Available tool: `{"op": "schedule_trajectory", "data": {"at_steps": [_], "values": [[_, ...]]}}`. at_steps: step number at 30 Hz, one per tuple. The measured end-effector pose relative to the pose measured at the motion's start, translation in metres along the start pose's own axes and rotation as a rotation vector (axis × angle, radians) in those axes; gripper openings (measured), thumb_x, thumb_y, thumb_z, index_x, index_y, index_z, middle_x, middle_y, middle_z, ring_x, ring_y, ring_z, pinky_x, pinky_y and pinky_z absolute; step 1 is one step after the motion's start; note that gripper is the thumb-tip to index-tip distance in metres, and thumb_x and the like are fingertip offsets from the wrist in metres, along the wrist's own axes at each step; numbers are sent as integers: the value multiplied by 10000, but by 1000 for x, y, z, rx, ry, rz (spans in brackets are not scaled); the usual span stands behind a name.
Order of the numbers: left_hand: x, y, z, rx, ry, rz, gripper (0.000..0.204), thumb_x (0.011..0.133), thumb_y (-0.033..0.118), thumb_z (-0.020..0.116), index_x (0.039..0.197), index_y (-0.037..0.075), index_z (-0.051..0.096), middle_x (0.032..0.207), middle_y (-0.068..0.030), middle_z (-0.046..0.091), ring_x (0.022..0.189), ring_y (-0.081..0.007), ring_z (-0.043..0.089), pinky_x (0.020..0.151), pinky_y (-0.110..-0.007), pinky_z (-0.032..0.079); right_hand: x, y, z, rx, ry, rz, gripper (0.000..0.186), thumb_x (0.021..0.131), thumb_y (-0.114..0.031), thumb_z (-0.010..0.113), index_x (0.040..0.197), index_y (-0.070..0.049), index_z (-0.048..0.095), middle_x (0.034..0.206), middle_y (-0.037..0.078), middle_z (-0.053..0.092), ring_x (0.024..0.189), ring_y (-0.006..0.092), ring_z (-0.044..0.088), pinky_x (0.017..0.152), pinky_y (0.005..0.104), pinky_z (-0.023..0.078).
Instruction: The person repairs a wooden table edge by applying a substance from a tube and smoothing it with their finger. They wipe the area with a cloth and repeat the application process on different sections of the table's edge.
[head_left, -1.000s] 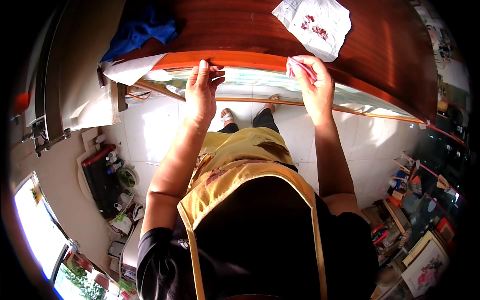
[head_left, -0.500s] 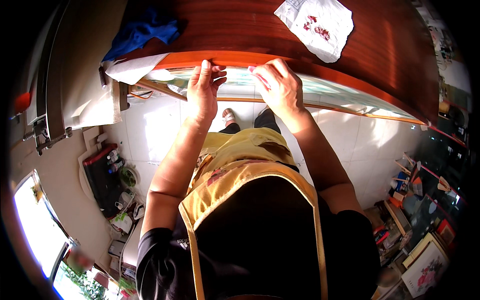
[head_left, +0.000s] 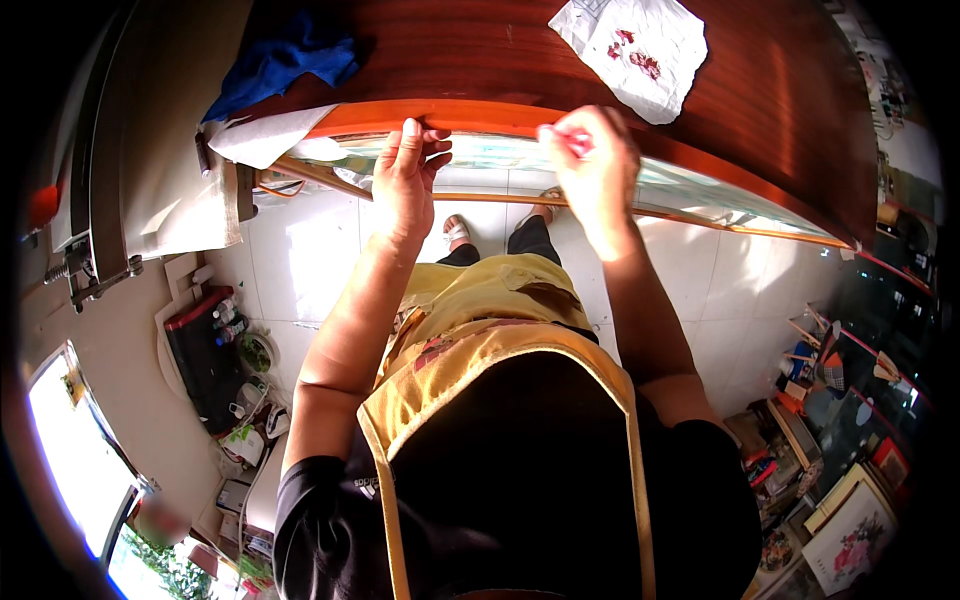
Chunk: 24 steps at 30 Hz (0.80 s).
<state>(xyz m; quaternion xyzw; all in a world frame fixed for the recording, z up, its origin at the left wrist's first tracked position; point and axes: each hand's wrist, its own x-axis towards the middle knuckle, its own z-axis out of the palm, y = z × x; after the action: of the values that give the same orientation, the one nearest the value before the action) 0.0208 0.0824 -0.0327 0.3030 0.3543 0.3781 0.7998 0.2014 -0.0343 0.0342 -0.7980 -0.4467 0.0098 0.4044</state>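
My left hand (head_left: 405,190) is at the front edge of the dark red wooden table (head_left: 440,65). Its thumb points up and its fingers curl in; whatever they may pinch does not show. To the right, my right hand (head_left: 598,170) is raised by the same edge with its fingers drawn together, smeared by motion. A pinkish spot shows at its fingertips, too blurred to name. Under the edge, between and behind the hands, runs a pale green-white sheet (head_left: 490,155) bordered by a thin wooden rail (head_left: 690,218).
A blue cloth (head_left: 285,65) lies on the table at left, near a white sheet (head_left: 265,140) over its corner. Crumpled white paper with dark red bits (head_left: 675,90) lies at right. A metal-framed stand (head_left: 95,250) is at far left. Picture frames (head_left: 850,535) lean at lower right.
My right hand has moved right, away from my left hand. My left hand has stayed nearly in place at the table edge.
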Motion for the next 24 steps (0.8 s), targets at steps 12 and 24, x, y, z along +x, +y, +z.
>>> {"op": "schedule_trajectory", "data": {"at_steps": [12,24], "values": [[-3,-3,1,22,-25,-25,330,1063,402,535,1016,93,640,972,-41,709,894,-140,663,826,-302,530,6,34,-78,795,170,311,90,968,20,629,1029,-35,593,878,50,661,721,57,491,692,215,412],[-40,-17,-12,612,-190,56,260,1049,265,601,995,14,637,862,-27,657,802,-122,596,816,-296,503,49,30,-53,769,21,246,198,990,-34,619,1185,-6,596,995,41,699,845,66,611,710,208,464]]}}
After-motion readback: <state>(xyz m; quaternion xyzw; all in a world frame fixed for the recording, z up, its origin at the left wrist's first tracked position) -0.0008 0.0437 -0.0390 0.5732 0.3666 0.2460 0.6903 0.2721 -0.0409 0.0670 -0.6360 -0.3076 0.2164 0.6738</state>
